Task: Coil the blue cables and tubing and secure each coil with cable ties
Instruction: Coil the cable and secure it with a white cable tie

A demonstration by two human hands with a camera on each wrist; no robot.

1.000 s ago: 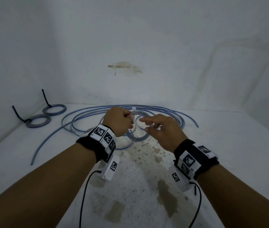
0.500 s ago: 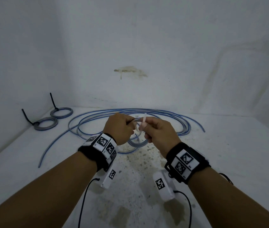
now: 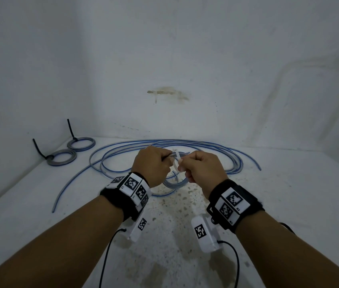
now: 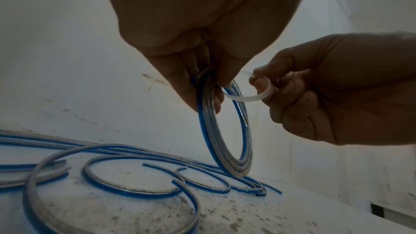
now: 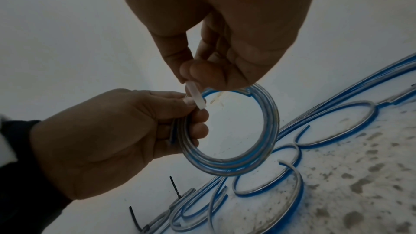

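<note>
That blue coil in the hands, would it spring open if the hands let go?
Probably. The blue coil is not tied yet; the left hand grips its loops together. Loose pieces on the table keep curved shapes, so it seems springy. It looks light.

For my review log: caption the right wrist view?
Left hand holds coil while right hand pinches white tie.

Dim, flat, bluish light; no sharp shadows on the wall (image 3: 164, 48). Head view bows straight edges toward the corners (wide lens). Wrist views darker: each near hand is underexposed, grainy, soft-focused. Slight motion blur on the white cable tie (image 4: 245, 98).
</note>
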